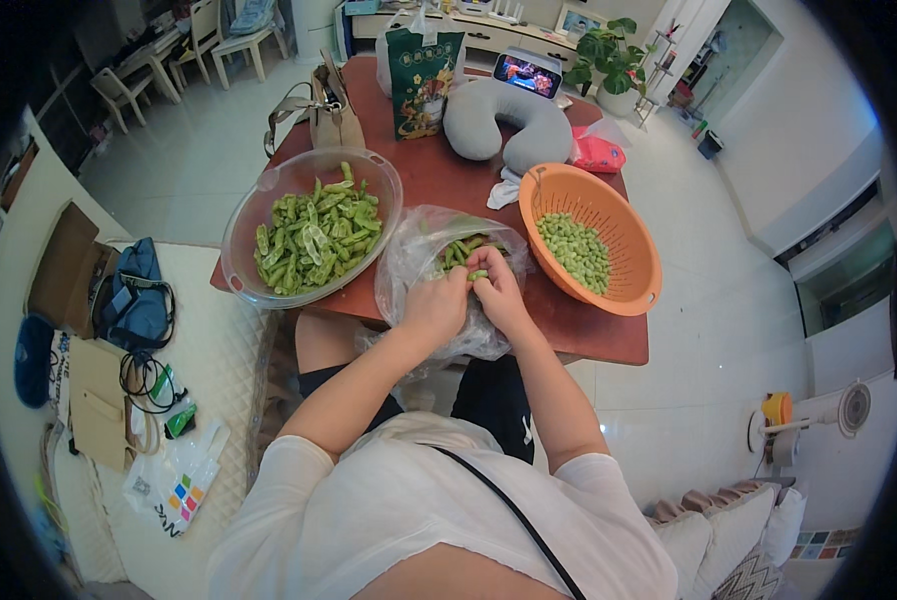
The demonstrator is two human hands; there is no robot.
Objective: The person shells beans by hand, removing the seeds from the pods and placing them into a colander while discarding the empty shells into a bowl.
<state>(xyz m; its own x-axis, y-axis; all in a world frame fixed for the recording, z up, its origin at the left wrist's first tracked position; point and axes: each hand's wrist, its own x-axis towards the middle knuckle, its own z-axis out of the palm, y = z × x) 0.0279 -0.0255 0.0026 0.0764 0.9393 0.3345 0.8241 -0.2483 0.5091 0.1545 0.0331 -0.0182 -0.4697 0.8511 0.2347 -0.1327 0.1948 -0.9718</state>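
Observation:
My left hand (436, 304) and my right hand (499, 290) meet above a clear plastic bag (405, 262) at the table's near edge. Between their fingertips is a green bean pod (477, 274), pinched from both sides. More green pods (459, 248) show in the mouth of the bag, partly hidden by my hands. To the left stands a clear plastic bowl (239, 238) heaped with green pods and split shells (319, 235). On the right, an orange colander (624, 225) tilts toward me, with shelled green beans (575, 250) in its bottom.
On the reddish-brown table (599, 335) are a grey neck pillow (477, 120), a phone (529, 74) playing video, a dark green bag (421, 90), a beige handbag (337, 120) and a pink packet (597, 152). A pale sofa (214, 360) with bags lies to the left; a white fan (839, 412) stands right.

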